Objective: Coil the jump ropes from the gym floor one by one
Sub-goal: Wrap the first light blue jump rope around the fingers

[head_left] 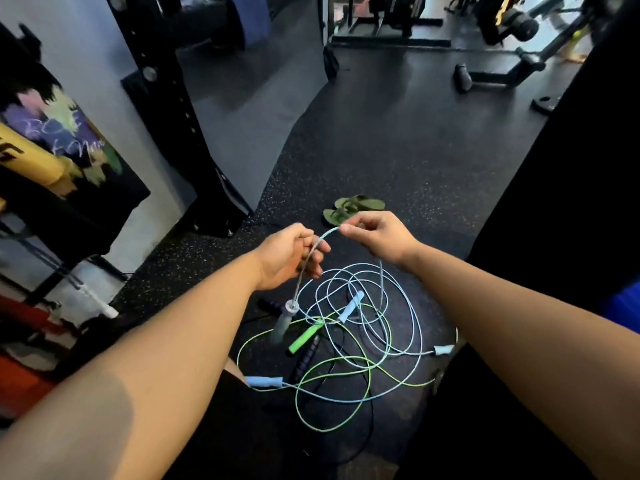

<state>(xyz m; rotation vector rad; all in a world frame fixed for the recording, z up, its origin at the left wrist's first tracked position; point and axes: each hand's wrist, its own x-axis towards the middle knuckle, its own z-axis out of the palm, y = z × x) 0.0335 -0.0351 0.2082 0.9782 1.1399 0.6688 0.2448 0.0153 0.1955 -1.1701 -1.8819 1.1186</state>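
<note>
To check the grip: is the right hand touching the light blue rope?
Touching. The head view shows the right hand pinching the light blue rope between thumb and fingers, no gap.

head cam | looks forward-down, wide-angle | near hands | far gym floor (398, 140) somewhat blurred

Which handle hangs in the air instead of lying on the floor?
The grey-blue handle below the left hand: it dangles from the rope held by that hand and the right hand. The others lie on the floor.
</note>
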